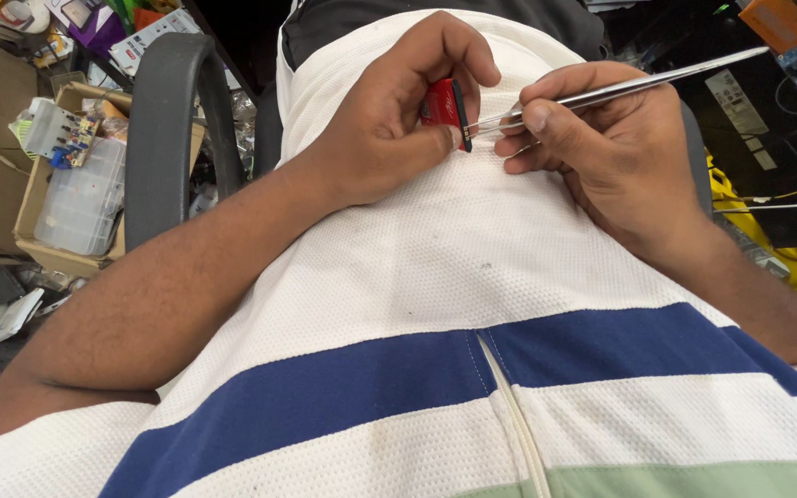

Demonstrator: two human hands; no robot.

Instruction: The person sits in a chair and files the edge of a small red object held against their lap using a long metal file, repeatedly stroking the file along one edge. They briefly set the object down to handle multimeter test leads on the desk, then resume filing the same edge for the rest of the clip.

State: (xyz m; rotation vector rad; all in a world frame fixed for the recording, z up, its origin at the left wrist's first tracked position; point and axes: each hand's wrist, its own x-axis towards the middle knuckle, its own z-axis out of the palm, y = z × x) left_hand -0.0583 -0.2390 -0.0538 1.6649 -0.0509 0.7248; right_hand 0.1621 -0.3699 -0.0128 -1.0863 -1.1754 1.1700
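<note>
Left hand pinching a small red part; right hand working metal tweezers at its edge.

Head view, upper centre of the frame: I grasp the red part between my left thumb and curled fingers, braced against my white shirt so it stays steady, I judge, while the tips work. Its dark edge faces right, toward the tweezers, and its long axis runs nearly up and down the frame, tilted slightly. My right hand is clenched around the tweezers in a pen-like grip, low on the shaft, probably for fine control; their long axis slopes from the upper right corner down and left, tips meeting the dark edge. Whether the tips grip anything I cannot tell. A grey chair arm and a cardboard box of clear plastic trays sit at the left.
</note>
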